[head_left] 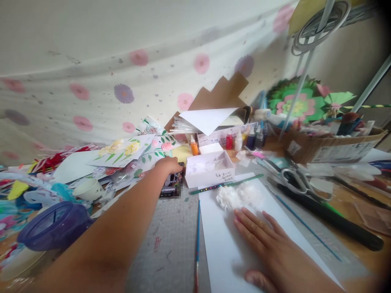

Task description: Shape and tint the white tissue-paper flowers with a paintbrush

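Observation:
My left hand [169, 165] reaches forward to a phone [171, 185] with a lit screen and closes on its far edge. Its fingers are mostly hidden behind the phone. My right hand [265, 238] lies flat and spread on a white sheet of paper [226, 252], holding nothing. Just beyond its fingertips sit two fluffy white paper flowers [240, 196]. A blue-handled paintbrush [198, 240] lies along the sheet's left edge. Behind the flowers are a green dotted stick [227, 184] and a small white box [209, 169] with handwriting on its front.
Scissors [295, 181], a black-handled tool [336, 215] and a thin blue brush [305, 224] lie on the right. Paint bottles [229, 142] stand behind the box. A cardboard box [336, 148] of supplies is at back right. A purple bowl [55, 226] and piled paper crafts fill the left.

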`<action>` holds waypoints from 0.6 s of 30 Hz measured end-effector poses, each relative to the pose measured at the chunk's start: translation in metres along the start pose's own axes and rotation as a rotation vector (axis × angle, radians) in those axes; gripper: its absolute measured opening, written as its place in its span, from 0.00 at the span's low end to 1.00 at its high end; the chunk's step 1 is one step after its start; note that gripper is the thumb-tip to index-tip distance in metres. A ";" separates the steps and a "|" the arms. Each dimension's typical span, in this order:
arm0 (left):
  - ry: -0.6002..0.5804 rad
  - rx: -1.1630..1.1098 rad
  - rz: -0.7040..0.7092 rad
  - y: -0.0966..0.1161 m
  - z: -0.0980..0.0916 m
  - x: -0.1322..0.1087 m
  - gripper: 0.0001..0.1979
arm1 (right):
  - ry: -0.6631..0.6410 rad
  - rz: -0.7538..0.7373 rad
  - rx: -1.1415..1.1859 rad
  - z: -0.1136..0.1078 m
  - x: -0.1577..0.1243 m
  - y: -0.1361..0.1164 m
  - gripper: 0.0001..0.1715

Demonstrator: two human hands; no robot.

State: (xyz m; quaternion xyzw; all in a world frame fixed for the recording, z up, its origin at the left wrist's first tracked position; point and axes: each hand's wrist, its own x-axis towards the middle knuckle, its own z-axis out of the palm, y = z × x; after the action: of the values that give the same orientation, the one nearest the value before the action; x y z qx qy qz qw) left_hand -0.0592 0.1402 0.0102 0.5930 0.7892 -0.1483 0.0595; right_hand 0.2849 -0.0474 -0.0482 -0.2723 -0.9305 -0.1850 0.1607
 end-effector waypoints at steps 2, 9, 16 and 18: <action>-0.022 0.023 0.002 0.003 0.001 0.004 0.16 | -0.011 -0.003 0.010 0.001 0.000 0.000 0.44; -0.041 0.061 0.007 0.007 0.003 0.011 0.15 | -0.009 0.006 0.062 0.005 -0.002 0.001 0.45; -0.038 0.062 -0.001 0.009 0.005 0.011 0.15 | -0.020 0.020 0.076 0.005 -0.002 0.000 0.45; -0.033 0.054 0.002 0.009 0.005 0.012 0.15 | -0.021 0.011 0.066 0.005 -0.002 0.000 0.44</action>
State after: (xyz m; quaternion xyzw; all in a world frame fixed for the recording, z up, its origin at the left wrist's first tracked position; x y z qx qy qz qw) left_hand -0.0540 0.1518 0.0011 0.5926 0.7833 -0.1790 0.0566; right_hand 0.2855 -0.0459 -0.0532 -0.2738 -0.9362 -0.1505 0.1609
